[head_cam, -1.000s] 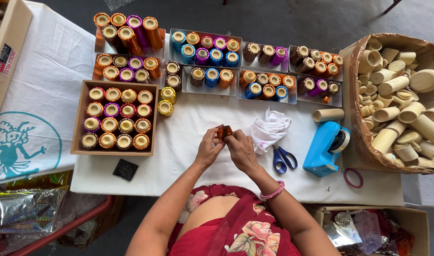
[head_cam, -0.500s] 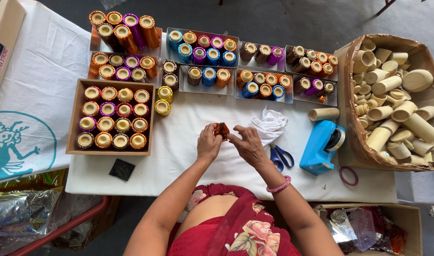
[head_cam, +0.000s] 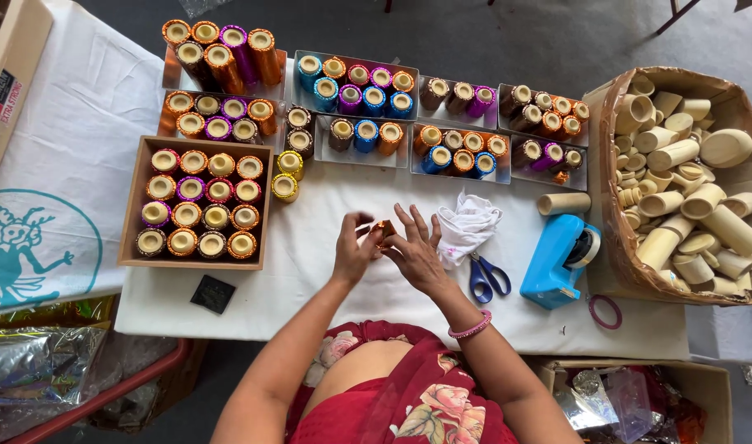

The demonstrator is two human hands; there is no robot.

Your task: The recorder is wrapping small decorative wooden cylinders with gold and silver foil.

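Table (head_cam: 326, 271) draped in white cloth, wooden tray (head_cam: 265, 205) of foil-wrapped cylinders: from my feed, the right hand (head_cam: 417, 255) has fanned its fingers, while the left hand (head_cam: 355, 251) now pinches the small orange-wrapped piece (head_cam: 384, 230) between them.

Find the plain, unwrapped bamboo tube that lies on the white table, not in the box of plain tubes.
It is the bare bamboo tube lying on its side just above the blue tape dispenser. The other plain tubes are heaped inside the cardboard box to its right.

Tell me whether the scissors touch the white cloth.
Touching: in the head view the blade end of the blue-handled scissors runs under the edge of the crumpled white cloth.
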